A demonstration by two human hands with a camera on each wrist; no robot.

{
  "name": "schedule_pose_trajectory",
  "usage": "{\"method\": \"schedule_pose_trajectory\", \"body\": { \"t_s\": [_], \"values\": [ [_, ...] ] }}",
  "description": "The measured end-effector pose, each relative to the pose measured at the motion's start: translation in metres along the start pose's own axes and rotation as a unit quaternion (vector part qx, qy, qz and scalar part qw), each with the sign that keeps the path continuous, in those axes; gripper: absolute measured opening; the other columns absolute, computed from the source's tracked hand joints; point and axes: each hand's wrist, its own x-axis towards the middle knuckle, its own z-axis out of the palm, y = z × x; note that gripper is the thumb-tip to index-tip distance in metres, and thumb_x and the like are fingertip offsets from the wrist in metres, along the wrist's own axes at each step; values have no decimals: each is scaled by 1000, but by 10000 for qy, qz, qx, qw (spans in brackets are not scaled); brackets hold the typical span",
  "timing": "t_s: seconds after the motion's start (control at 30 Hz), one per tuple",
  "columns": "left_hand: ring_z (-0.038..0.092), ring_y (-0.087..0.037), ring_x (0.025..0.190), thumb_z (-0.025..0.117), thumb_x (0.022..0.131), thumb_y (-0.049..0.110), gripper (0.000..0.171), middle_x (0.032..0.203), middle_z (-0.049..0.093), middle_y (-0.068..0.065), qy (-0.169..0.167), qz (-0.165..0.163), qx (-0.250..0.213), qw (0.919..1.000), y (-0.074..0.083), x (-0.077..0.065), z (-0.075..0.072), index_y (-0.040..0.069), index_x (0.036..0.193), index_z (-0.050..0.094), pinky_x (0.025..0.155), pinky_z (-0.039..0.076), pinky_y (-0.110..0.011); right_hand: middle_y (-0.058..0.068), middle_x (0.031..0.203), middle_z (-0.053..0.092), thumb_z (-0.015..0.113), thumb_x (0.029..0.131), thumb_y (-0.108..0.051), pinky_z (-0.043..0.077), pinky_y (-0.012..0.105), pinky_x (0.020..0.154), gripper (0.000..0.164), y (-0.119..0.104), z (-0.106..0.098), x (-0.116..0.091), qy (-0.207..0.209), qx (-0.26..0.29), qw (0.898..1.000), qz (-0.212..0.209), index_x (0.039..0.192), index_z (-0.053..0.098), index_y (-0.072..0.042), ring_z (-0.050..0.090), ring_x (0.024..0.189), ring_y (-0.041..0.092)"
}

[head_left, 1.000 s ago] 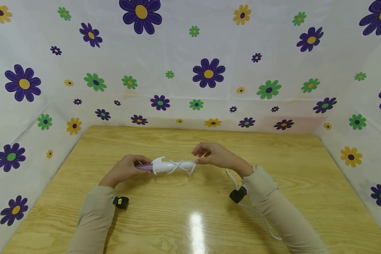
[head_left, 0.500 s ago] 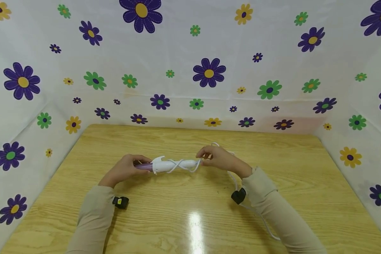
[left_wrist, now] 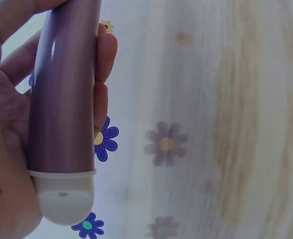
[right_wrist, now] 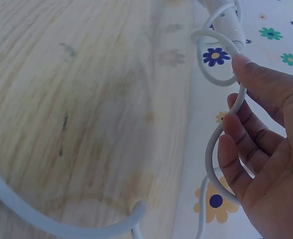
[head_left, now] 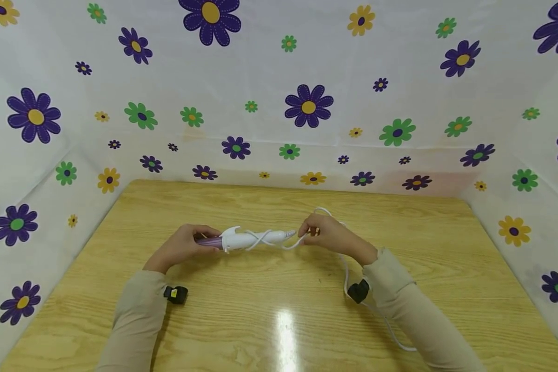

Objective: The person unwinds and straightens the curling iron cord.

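In the head view a curling iron (head_left: pixel 238 241) lies level over the table, its purple barrel to the left and white handle to the right. My left hand (head_left: pixel 180 248) grips the barrel; the left wrist view shows fingers wrapped round the barrel (left_wrist: pixel 64 94), with its white end cap (left_wrist: pixel 66 199) exposed near the heel of the hand. A white power cord (head_left: pixel 346 271) crosses over the handle in loops. Just beyond the handle's ribbed end, my right hand (head_left: pixel 335 235) pinches this cord between thumb and fingers. More cord (right_wrist: pixel 213 149) curves past the curled fingers in the right wrist view.
Beneath both hands is a wooden table (head_left: pixel 242 320). White cloth (head_left: pixel 260 67) printed with flowers rises at the back and both sides. Loose cord trails along the right forearm, and a black wrist camera (head_left: pixel 358 291) sits beside it.
My right hand has moved right, away from the handle, drawing the cord with it and exposing the ribbed end. A cord loop now shows behind that hand. My left hand keeps its hold.
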Motion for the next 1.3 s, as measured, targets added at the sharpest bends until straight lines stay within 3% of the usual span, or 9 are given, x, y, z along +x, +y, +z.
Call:
{"method": "schedule_pose_trajectory", "body": {
  "t_s": [0.23,0.6,1.07,1.3],
  "values": [
    [62,-22,96,79,80,27,44,113,68,-14,-13,25,-40,10000,3,2,0,8,118,68,85,49,-36,1,89,62,72,86,-21,44,27,67,9,1,-2,-2,122,-601,9977,276,90,69,-13,52,76,11],
    [61,-21,94,78,80,24,40,113,68,-14,-117,-8,47,9999,9,2,4,8,116,69,82,49,-33,-2,87,68,71,88,-30,42,26,60,13,6,-8,5,344,-1545,9844,772,87,70,-17,54,69,10],
    [57,-18,88,77,81,27,41,110,68,-12,-233,-14,167,9996,10,5,5,7,116,69,78,47,-31,-2,89,70,66,91,-31,47,30,65,14,-2,-27,3,934,-1447,9825,702,90,69,-17,62,78,14],
    [57,-19,88,77,81,27,42,111,68,-12,-194,-126,269,9994,8,6,6,8,117,68,79,46,-32,-4,86,69,67,90,-31,44,27,63,13,-13,-25,-7,756,-1464,9856,370,88,68,-18,59,75,10]
  ]
}}
